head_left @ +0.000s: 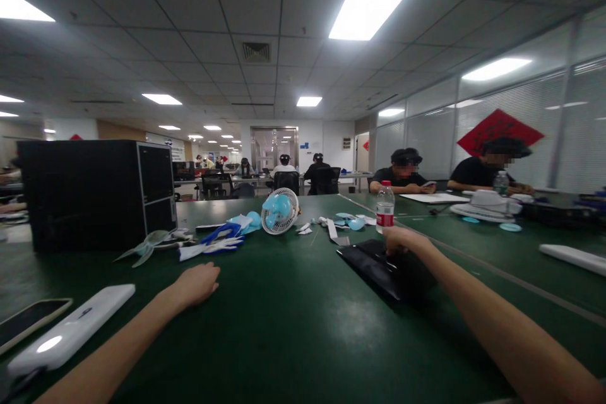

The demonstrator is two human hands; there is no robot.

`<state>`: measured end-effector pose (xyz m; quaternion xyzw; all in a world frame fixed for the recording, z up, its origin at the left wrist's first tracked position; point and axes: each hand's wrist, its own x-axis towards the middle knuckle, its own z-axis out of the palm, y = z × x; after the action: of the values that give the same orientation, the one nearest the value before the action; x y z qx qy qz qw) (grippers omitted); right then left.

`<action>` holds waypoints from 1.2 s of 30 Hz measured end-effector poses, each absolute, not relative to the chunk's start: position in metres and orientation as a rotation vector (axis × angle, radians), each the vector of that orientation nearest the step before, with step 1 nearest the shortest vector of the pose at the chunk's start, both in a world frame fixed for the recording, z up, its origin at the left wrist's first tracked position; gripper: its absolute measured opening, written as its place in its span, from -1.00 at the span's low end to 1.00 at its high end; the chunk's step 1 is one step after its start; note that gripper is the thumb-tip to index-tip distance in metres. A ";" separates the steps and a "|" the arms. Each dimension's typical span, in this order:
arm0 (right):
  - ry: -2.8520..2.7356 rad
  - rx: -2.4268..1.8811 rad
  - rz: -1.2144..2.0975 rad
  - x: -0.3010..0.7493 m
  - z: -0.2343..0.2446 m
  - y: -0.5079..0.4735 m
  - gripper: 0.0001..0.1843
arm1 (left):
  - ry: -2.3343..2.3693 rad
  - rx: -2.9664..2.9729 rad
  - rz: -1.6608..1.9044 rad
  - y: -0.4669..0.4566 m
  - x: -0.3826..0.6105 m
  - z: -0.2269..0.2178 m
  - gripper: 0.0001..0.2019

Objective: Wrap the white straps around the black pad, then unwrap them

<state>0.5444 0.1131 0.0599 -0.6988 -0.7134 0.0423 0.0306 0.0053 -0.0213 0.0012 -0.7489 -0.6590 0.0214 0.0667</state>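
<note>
My left hand (197,283) rests on the green table (293,328), fingers curled loosely under, with nothing seen in it. My right hand (402,241) reaches forward and lies on top of a black flat object (374,268), fingers bent down over its far edge. A clear water bottle (385,207) with a red label stands just behind that hand. A small blue and white desk fan (279,211) stands further back at the middle of the table.
A black computer case (97,192) stands at the left. A phone (28,322) and a white power bank (71,331) lie near my left forearm. Gloves and blue plastic parts (213,243) lie by the fan. Two people sit at the far right; others sit further back.
</note>
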 end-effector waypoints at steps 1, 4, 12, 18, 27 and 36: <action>-2.250 -2.226 0.166 0.541 0.065 0.106 -0.78 | -1.991 -2.259 0.068 -0.022 0.005 0.002 -0.65; -2.432 -2.250 0.202 0.523 0.078 0.087 -0.86 | -2.007 -2.265 0.089 -0.024 0.007 0.004 -0.65; -2.843 -1.558 -0.098 0.421 0.065 0.053 -0.77 | -2.037 -2.263 0.044 -0.027 0.009 0.006 -0.66; -2.915 -1.201 -0.102 0.343 0.047 0.037 -0.73 | -1.973 -2.246 -0.140 -0.026 0.020 0.008 -0.65; -2.874 -0.939 -0.101 0.283 0.031 0.032 -0.69 | -1.897 -2.665 -0.541 -0.031 0.049 0.001 -0.32; -2.461 -1.617 -0.405 0.356 0.026 0.106 -0.60 | -2.020 -2.749 -0.569 -0.030 0.048 -0.001 -0.17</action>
<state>0.3565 0.1063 0.0264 -0.5420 -0.8250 -0.1358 0.0843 0.0479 -0.0302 -0.0007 -0.7849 -0.5768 -0.1623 -0.1581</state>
